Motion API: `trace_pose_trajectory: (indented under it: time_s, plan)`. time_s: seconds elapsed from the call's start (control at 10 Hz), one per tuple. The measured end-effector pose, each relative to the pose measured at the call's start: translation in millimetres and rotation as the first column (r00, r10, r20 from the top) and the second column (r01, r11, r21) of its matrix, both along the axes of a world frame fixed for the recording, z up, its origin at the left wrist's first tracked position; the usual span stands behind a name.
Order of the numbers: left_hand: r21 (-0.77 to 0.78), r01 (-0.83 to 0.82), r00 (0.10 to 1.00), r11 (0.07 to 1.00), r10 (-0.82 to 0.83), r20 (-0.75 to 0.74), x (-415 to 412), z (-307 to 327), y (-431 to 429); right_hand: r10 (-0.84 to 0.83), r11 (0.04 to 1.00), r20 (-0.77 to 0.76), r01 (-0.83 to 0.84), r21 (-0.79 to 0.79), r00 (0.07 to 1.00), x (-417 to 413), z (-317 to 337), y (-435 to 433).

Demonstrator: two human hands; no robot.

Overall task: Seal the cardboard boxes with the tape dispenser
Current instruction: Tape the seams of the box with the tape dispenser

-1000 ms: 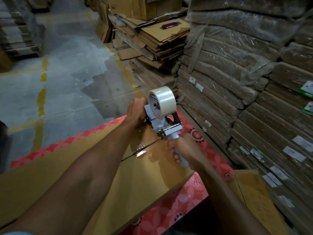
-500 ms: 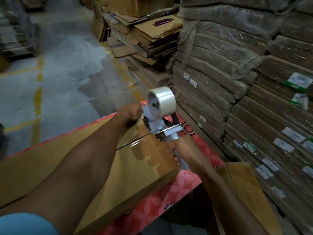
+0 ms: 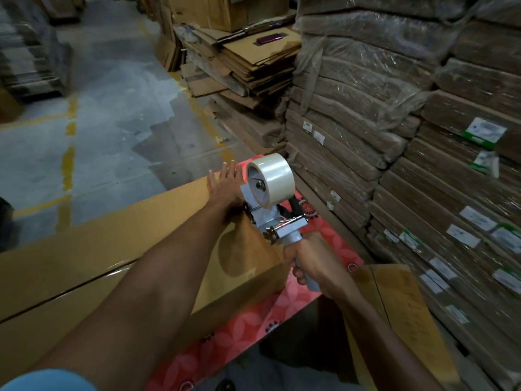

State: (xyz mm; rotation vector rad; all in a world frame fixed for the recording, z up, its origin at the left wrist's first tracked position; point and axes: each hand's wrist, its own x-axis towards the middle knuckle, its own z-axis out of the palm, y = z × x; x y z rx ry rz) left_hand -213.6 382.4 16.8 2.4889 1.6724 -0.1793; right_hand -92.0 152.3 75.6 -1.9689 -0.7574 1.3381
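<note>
Concrete floor [image 3: 118, 114] with worn yellow lines ran off beyond the bench, and plastic-wrapped stacks of flat cardboard [image 3: 366, 114] rose close along the right. Past them sat a loose pile of flattened cartons [image 3: 253, 60] with a small dark purple object [image 3: 269, 39] on top. A red floral cloth [image 3: 253, 320] covered the bench. On it lay a long cardboard box [image 3: 98, 249], its right end stopping short of the bench's right edge, with a strip of cloth showing there and along the near edge. The centre seam [image 3: 84, 280] ran lengthwise along the lid.

The left hand [image 3: 224, 187] lay flat on the lid at the box's far right corner, fingers straight and spread, gripping nothing. Just beside it, the tape dispenser [image 3: 277, 224] stood at the right end of the box, its roll of clear tape [image 3: 272, 179] uppermost — whether its mouth met the cardboard I could not tell. The right hand [image 3: 313, 263] was wrapped tight round the grey handle, out past the box's right end above the cloth. Another cardboard sheet [image 3: 400, 306] leaned off the bench's near right corner.
</note>
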Motion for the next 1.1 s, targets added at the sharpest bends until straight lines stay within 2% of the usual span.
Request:
trace_pose_trajectory:
  time_s: [0.1,0.2,0.3,0.5,0.6,0.7,0.8,0.9,1.1]
  plan:
    - [0.026,-0.004,0.999,1.0,0.002,0.048,2.8,2.3,-1.4,-0.038,0.999,-0.032,0.039,0.007,0.999,-0.3,-1.6,-10.5]
    - [0.023,-0.021,0.997,1.0,0.019,0.068,6.8,4.6,-2.3,0.047,0.997,0.059,-0.051,0.058,0.997,5.2,-14.0,-35.1]
    - [0.04,-0.035,0.995,0.999,0.031,0.097,6.4,3.6,2.3,0.026,1.0,0.11,-0.027,0.007,0.994,7.6,-32.2,-56.8]
    - [0.071,-0.102,0.991,0.992,0.096,0.09,16.4,7.9,-6.8,0.06,0.995,0.136,-0.071,0.077,0.989,16.0,-48.7,-88.2]
    - [0.073,-0.184,0.951,0.98,0.159,0.267,28.1,6.9,-42.8,-0.086,0.988,0.038,0.081,0.128,0.996,16.7,-53.5,-84.8]
    - [0.028,-0.097,0.976,0.995,0.089,0.201,27.7,-5.2,-74.1,-0.093,0.989,-0.017,0.094,0.112,0.996,14.2,-54.8,-79.2]
    - [0.066,-0.062,0.987,0.996,0.051,0.154,21.0,-7.9,-69.4,-0.077,0.986,-0.038,0.082,0.146,0.996,10.1,-47.3,-70.1]
    - [0.085,-0.102,0.984,0.991,0.088,0.154,18.7,1.0,-55.6,-0.007,0.973,-0.042,0.017,0.228,0.999,10.8,-41.4,-51.9]
    - [0.062,-0.107,0.979,0.992,0.095,0.182,16.9,-3.3,-42.0,0.023,0.97,-0.038,-0.013,0.242,0.999,23.1,-41.3,-57.2]
